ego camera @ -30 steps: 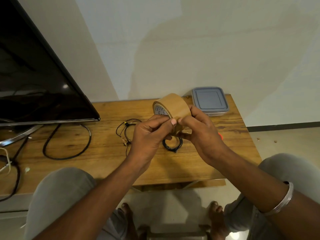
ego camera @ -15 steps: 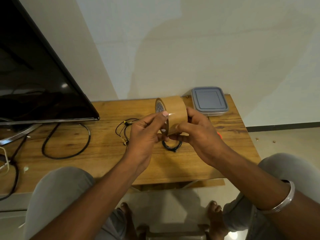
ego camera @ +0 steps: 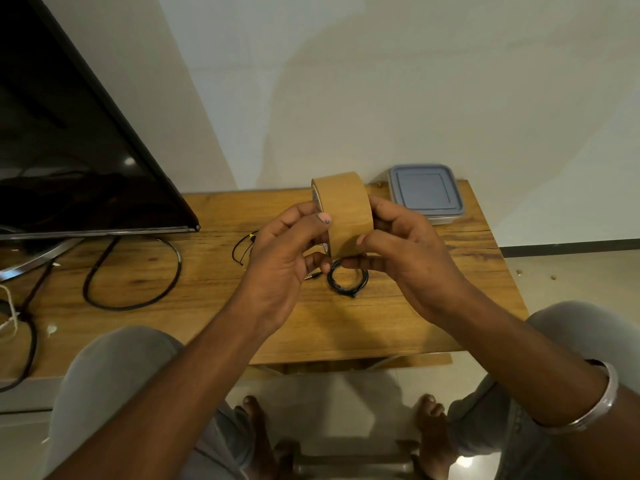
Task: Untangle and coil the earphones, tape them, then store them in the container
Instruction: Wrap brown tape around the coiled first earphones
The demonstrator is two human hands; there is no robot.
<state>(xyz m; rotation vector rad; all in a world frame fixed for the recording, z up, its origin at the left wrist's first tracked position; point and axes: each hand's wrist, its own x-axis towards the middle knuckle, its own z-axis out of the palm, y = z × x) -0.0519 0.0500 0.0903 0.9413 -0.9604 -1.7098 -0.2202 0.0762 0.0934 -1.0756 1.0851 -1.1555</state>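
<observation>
left hand point(ego camera: 277, 261) and right hand point(ego camera: 412, 261), fingers curled round tape roll point(ego camera: 346, 209) above coiled earphones point(ego camera: 343, 292)

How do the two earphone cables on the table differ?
The black earphones lie wound in a tight round coil. The yellow-tipped earphones sprawl in loose loops, partly hidden behind the left hand. Both are thin dark cables resting on the wooden table.

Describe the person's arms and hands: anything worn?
Left hand and right hand are ungloved, with no rings or watch visible. No sleeves are in view on either arm. The only item worn is a plain silver metal bangle on the right wrist.
</observation>
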